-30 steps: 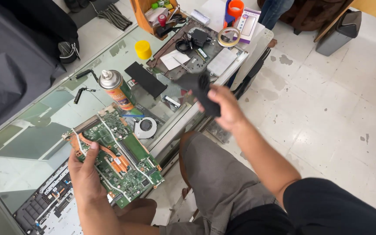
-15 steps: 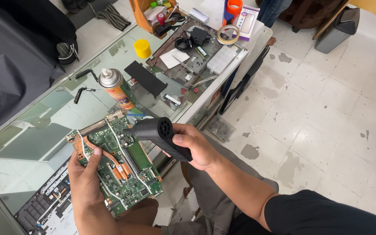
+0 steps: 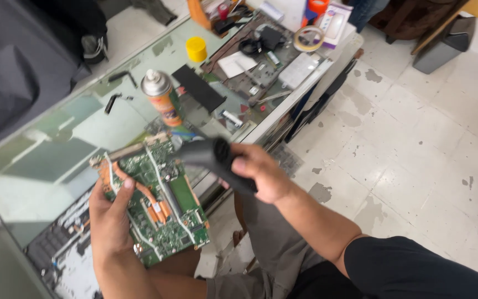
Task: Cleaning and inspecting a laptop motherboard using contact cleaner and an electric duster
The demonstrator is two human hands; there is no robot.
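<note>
Circuit board (image 3: 159,202) tilting up off near edge of glass table (image 3: 56,160); left hand (image 3: 109,221) gripping its edge, exposing face; right hand (image 3: 261,174) clasping black blower (image 3: 208,155), nozzle aiming at board; spray can (image 3: 161,97) standing just beyond.

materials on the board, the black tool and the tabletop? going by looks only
Circuit board in the left hand: green laminate, matte, with bare copper-coloured pipes across it, likely metal.
Black tool in the right hand: looks like matte moulded plastic; blurred, so unsure.
Tabletop: glass, glossy, with reflections and a greenish tint.
</note>
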